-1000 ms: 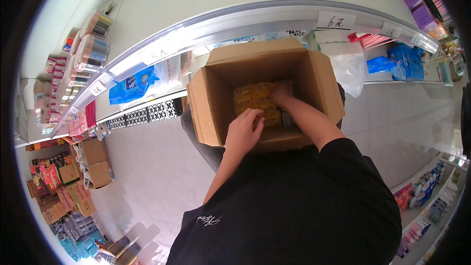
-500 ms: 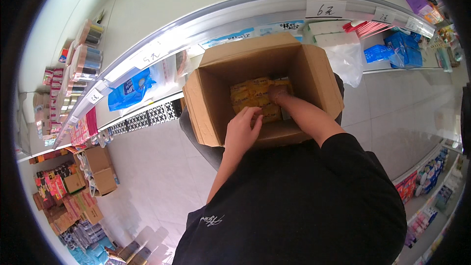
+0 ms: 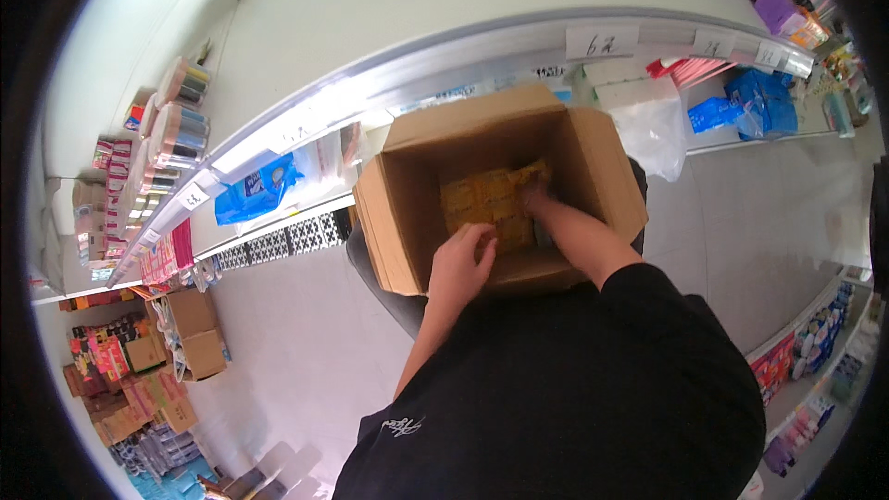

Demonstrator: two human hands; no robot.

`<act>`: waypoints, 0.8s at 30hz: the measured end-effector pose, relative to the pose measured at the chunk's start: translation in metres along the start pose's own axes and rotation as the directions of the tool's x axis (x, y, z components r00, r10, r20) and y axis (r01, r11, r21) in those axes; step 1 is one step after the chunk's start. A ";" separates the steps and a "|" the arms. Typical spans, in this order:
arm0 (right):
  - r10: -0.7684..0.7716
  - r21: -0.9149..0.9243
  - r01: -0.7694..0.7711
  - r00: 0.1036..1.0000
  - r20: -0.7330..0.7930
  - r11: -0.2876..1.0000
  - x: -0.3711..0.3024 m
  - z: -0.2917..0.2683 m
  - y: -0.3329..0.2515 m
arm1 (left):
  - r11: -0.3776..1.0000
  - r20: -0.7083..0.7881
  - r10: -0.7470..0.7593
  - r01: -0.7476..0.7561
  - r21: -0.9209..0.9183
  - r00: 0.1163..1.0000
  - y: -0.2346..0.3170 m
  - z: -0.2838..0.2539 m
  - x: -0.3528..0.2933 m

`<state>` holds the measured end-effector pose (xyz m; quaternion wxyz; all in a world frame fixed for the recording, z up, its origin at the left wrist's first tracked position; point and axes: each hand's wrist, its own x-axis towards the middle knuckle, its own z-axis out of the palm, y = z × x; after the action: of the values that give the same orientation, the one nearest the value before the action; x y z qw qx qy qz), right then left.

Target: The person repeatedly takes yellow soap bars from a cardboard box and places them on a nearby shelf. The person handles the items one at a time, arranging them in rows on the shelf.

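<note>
A brown cardboard box (image 3: 398, 222) with its flaps folded out stands in front of me. Inside, yellow packets (image 3: 477, 199) lie side by side on the bottom. My right hand (image 3: 534, 197) reaches down into the box at the right of the packets. Its fingers are closed on one yellow packet (image 3: 531, 172), which tilts up against the far side; the fingertips are partly hidden. Over the near left rim hangs my left hand (image 3: 460, 261), fingers loosely bent and thumb apart, with nothing in it.
The box rests on a dark seat (image 3: 375, 273). Beyond it runs a white shelf with a clear front rail (image 3: 417, 60). Blue packages (image 3: 255, 190) and a white plastic bag (image 3: 653, 134) lie beneath the rail. Stacked cartons (image 3: 190, 333) stand at the left; stocked shelves line the right.
The view has tilted, so box and shelf appear lower. A yellow packet at my right hand has come up tilted from the layer. My left hand stays at the near rim.
</note>
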<state>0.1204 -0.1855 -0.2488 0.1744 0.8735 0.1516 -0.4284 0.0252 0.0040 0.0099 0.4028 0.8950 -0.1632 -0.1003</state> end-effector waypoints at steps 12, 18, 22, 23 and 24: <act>-0.566 0.497 0.868 0.414 -0.712 0.011 -0.044 -0.104 -0.003 | 0.845 -0.076 0.534 -0.533 0.034 0.842 0.074 -0.064 0.053; -0.339 0.335 0.676 0.661 -0.669 0.657 -0.204 -0.116 0.037 | 0.530 -0.089 0.836 -0.757 0.381 0.541 0.183 -0.138 0.127; -0.119 0.548 0.540 0.773 -0.624 0.639 -0.197 -0.067 0.053 | 0.451 0.088 0.808 -0.706 0.546 0.583 0.257 -0.137 0.235; -0.142 0.569 0.513 0.810 -0.569 0.642 -0.193 -0.062 0.054 | 0.467 0.111 0.762 -0.659 0.590 0.639 0.267 -0.132 0.262; -0.134 0.570 0.491 0.822 -0.553 0.659 -0.191 -0.059 0.058 | 0.477 0.128 0.717 -0.617 0.625 0.685 0.273 -0.124 0.291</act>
<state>0.0733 -0.2332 -0.0517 -0.2849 0.9081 0.1706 -0.2553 0.2759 -0.1897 0.2831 0.1003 0.8434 -0.4914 0.1927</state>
